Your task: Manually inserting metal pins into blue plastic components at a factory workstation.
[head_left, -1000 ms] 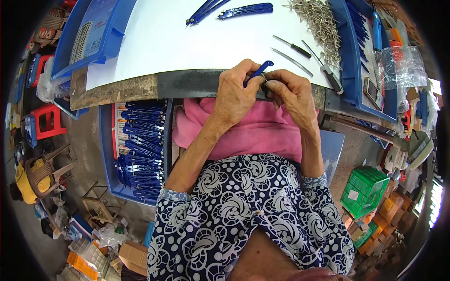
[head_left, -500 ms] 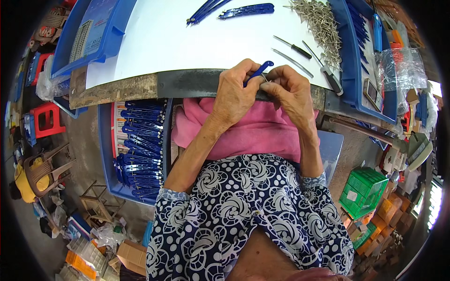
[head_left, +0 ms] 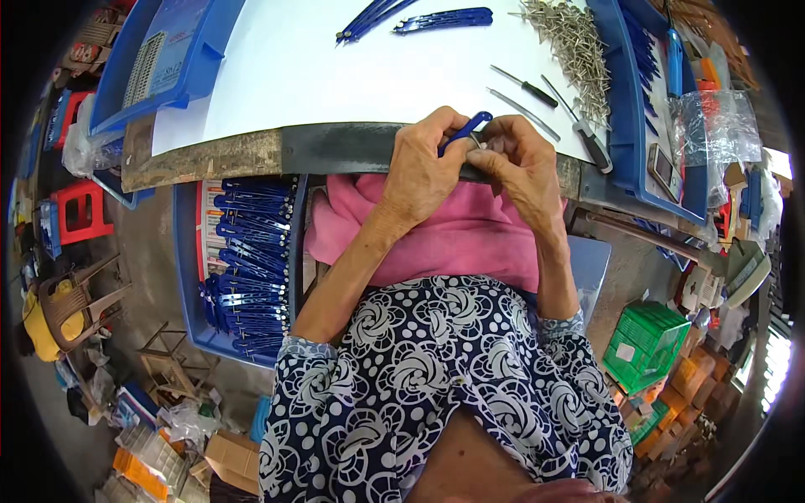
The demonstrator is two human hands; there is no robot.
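Observation:
At the table's front edge, my left hand (head_left: pixel 422 166) is closed round a slim blue curved handle (head_left: pixel 466 132), whose rounded tip sticks up between my two hands. Beside it, my right hand (head_left: pixel 524 163) is bent with thumb and forefinger pinched at the handle's side. A small piece seems to be between those fingertips, too hidden to name. Further back on the white tabletop (head_left: pixel 310 84) are narrow blue tools (head_left: pixel 443 20) and a heap of metal rivet-like pins (head_left: pixel 574 54). Two black-handled screwdrivers (head_left: pixel 595 149) and a thin grey rod (head_left: pixel 524 114) lie to the right.
A blue bin (head_left: pixel 189 277) packed with blue tools stands below the table at left. Blue trays (head_left: pixel 205 71) flank the tabletop; the right one holds a phone (head_left: pixel 664 172). Pink cloth (head_left: pixel 402 239) covers my lap. A red stool (head_left: pixel 81 214) and green crate (head_left: pixel 646 344) stand on the floor.
Both hands stay at the table edge with the blue handle between them. Only a very slight shift of the fingers and of the whole view shows.

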